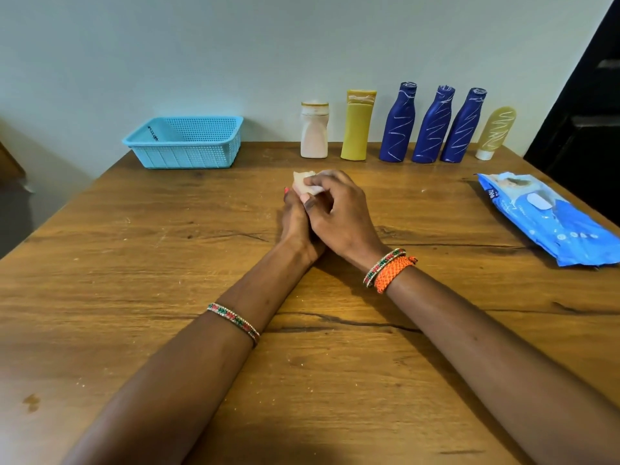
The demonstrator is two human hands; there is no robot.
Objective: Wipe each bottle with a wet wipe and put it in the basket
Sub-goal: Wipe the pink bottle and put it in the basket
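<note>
The six bottles stand close together in a row at the far right of the counter [100,297], so reaching for one, such as the white bottle [314,132] at the left end, could knock its yellow neighbour [356,129] over, and the small wet wipe [303,182] may slip from a loose pinch. Both hands meet at mid-counter: the right hand [339,213] has its fingers curled, pinching the wipe, and the left hand [297,219] lies against it, fingertips also on the wipe. The blue basket [188,152] sits far left with no bottle visible inside.
</note>
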